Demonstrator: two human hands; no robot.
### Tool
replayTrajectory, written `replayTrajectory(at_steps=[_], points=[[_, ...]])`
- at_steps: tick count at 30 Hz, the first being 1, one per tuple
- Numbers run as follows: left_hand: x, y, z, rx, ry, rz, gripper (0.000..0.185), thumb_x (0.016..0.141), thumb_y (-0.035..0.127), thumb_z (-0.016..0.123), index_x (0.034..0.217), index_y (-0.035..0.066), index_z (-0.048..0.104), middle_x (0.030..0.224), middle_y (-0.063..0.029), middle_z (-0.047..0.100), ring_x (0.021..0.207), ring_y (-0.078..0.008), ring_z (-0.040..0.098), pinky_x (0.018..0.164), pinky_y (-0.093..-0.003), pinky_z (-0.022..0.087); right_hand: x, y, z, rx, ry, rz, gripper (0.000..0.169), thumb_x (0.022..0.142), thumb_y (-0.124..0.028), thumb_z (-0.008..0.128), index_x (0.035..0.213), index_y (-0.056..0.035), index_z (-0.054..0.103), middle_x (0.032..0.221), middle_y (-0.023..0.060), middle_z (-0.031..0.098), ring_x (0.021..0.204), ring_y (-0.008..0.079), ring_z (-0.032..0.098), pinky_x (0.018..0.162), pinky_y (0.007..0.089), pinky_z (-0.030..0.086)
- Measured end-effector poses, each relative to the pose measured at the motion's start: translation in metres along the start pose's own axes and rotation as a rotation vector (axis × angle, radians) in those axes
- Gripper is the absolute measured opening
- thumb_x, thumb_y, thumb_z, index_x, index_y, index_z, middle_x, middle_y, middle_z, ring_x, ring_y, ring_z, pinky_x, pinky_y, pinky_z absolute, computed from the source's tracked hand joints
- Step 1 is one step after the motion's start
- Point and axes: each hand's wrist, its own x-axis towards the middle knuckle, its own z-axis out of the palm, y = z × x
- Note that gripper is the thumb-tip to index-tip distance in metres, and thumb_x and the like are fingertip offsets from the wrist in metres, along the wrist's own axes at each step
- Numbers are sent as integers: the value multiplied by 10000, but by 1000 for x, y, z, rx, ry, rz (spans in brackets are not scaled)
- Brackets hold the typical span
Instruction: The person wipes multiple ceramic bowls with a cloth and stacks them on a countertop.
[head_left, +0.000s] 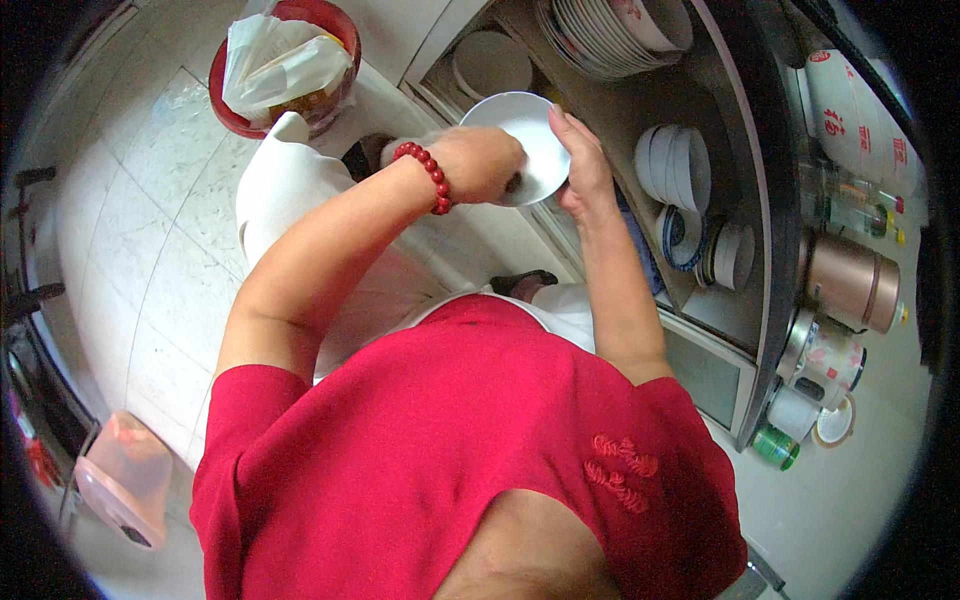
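Note:
My right hand (583, 166) grips the right side of a shallow white bowl (550, 139), its thumb on the rim and its fingers behind. My left hand (484, 165), with a red bead bracelet (430, 174) on the wrist, is over the left part of the bowl's inside. Its fingers are curled and blurred by motion. A small dark patch shows under them, and whether the hand holds anything cannot be told. The bowl is tilted, its inside facing up towards me, in front of an open cabinet.
Stacked plates (600, 37) and white bowls (671, 166) stand in the cabinet (592, 97) at right. A copper-coloured canister (851, 281) and a green can (776, 448) are on its top. A red basin (225, 82) with plastic bags is at upper left, a pink container (127, 472) at lower left.

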Motion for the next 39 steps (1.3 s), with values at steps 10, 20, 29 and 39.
replayTrajectory(at_steps=[10, 20, 29, 39], points=[[8, -21, -16, -158, 813, -163, 240, 740, 219, 650, 817, 5, 574, 779, -215, 596, 779, -397, 579, 652, -429, 469, -2, 6, 5, 32, 67, -2, 379, 892, -353, 504, 1079, -26, 548, 984, 68, 604, 877, 168, 580, 773, 315, 470], [43, -29, 33, -474, 608, -196, 251, 752, 150, 593, 917, -36, 558, 812, -247, 600, 781, -372, 603, 673, -396, 469, 1, 30, 38, 79, 132, -67, 483, 884, -443, 484, 1079, -3, 513, 1034, 84, 532, 959, 171, 492, 833, 314, 409], [20, -19, 22, -290, 73, 255, 247, 774, 84, 503, 1008, 11, 526, 899, -234, 606, 851, -365, 593, 725, -403, 469, 4, 14, 20, 99, 119, -46, 460, 811, -326, 629, 1098, 13, 512, 1004, 106, 569, 914, 206, 542, 814, 319, 433], [1, -35, -17, 178, 752, -160, 197, 754, 38, 514, 949, 61, 531, 890, -144, 544, 869, -330, 546, 740, -400, 476, 1, -3, -5, 173, -36, 194, 414, 880, -366, 497, 1091, -14, 551, 1075, 124, 595, 959, 237, 584, 855, 381, 464]])
